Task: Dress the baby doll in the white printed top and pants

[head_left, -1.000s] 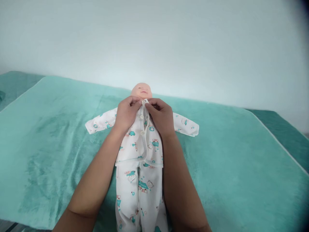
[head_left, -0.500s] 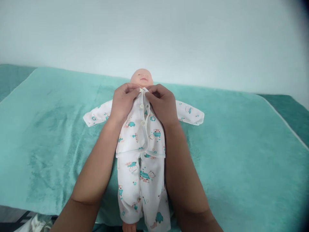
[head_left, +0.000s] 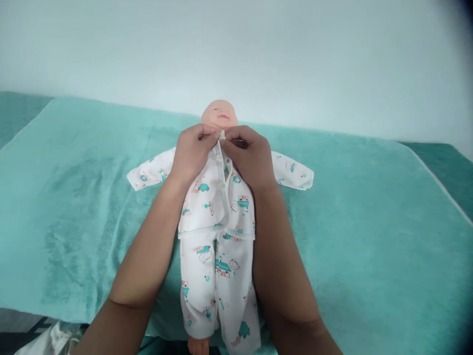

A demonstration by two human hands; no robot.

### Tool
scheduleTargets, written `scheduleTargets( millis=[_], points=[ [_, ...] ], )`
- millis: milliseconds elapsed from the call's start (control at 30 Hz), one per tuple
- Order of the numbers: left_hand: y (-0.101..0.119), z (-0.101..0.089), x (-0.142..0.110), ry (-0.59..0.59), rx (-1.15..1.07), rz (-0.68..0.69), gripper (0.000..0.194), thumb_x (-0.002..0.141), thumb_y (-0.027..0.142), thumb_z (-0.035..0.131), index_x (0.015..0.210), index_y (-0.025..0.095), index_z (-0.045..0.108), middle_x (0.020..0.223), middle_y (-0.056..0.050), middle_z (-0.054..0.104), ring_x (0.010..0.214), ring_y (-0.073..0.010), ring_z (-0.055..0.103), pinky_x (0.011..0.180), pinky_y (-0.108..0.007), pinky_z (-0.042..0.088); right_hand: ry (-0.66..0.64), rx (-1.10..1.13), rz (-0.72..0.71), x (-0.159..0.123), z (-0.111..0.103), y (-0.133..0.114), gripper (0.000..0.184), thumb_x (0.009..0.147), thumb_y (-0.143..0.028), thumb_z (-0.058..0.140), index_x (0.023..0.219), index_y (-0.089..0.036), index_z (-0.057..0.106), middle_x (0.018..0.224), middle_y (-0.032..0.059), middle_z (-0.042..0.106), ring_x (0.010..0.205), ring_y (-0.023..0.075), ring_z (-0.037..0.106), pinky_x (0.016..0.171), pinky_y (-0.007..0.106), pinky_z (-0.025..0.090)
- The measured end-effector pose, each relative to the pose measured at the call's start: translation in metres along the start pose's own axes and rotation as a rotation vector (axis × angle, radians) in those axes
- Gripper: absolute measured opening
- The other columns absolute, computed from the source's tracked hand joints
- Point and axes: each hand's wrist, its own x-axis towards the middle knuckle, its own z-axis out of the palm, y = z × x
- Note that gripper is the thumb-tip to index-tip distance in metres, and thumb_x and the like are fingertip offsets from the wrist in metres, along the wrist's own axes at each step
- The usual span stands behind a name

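A baby doll (head_left: 219, 114) lies on its back, dressed in a white printed jacket (head_left: 210, 207) and matching trousers (head_left: 199, 296). At the jacket's neckline, my left hand (head_left: 192, 152) pinches one front edge near the collar. My right hand (head_left: 251, 154) grips the other front edge close beside it, thumb and fingers together. Below the hands, the front edges lie partly apart, with a pale button (head_left: 222, 186) showing on the left one. My fingers hide the top fastening. The doll's sleeves stretch out to both sides, and one foot (head_left: 198, 346) pokes from a trouser leg.
A light green towel (head_left: 369, 222) covers the table under the doll, over a darker green cover (head_left: 439, 162) at the right. Behind stands a pale wall (head_left: 236, 49). Crumpled whitish fabric (head_left: 55, 340) lies low at the left.
Both hands stay at the collar and have drawn slightly closer together, with the collar edges pinched upright between them. The view has shifted a little.
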Motion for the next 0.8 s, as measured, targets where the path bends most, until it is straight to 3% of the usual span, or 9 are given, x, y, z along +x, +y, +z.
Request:
scheduleTargets(
  millis=[267,367,467,633,800],
  points=[
    [0.006,-0.001,-0.004,-0.003,0.150,0.056,0.018,0.091,0.026,0.061,0.078,0.017,0.070,0.081,0.000,0.070,0.080,-0.0138,0.062,0.078,-0.027,0.048,-0.063,-0.013,-0.034,0.001,-0.003,-0.001,0.008,0.085,-0.022,0.069,0.077,-0.022,0.067,0.096,0.0013,0.067,0.087,0.0164,0.060,0.082,0.034,0.049],
    [0.010,0.000,-0.006,-0.005,0.150,0.049,0.015,0.091,0.028,0.062,0.084,0.018,0.071,0.085,0.000,0.072,0.081,-0.0141,0.064,0.078,-0.027,0.049,-0.076,0.039,-0.034,0.002,-0.005,0.002,0.013,0.090,-0.030,0.068,0.079,-0.023,0.069,0.099,0.0028,0.069,0.095,0.0189,0.063,0.090,0.036,0.049],
    [0.011,0.000,-0.008,-0.008,0.160,0.047,0.012,0.090,0.025,0.063,0.086,0.018,0.072,0.089,-0.001,0.074,0.085,-0.0148,0.065,0.081,-0.027,0.050,-0.089,0.077,-0.011,0.002,-0.005,0.004,0.014,0.088,-0.034,0.070,0.080,-0.023,0.068,0.099,0.0025,0.069,0.092,0.0181,0.062,0.087,0.036,0.050],
    [0.010,0.001,-0.007,-0.028,0.140,0.009,0.012,0.087,0.023,0.064,0.093,0.019,0.073,0.095,-0.002,0.076,0.090,-0.0160,0.068,0.082,-0.028,0.052,-0.071,0.052,0.078,0.002,-0.004,0.004,0.010,0.084,-0.029,0.072,0.087,-0.024,0.065,0.094,-0.0006,0.068,0.081,0.0148,0.059,0.079,0.033,0.050],
    [0.009,0.002,-0.005,0.015,0.181,-0.027,0.018,0.079,0.015,0.063,0.093,0.018,0.074,0.087,0.000,0.073,0.081,-0.0150,0.066,0.077,-0.028,0.052,-0.053,0.028,0.033,0.003,-0.002,0.004,0.011,0.082,-0.019,0.066,0.091,-0.024,0.062,0.097,-0.0001,0.068,0.091,0.0155,0.061,0.083,0.032,0.049]
  ],
)
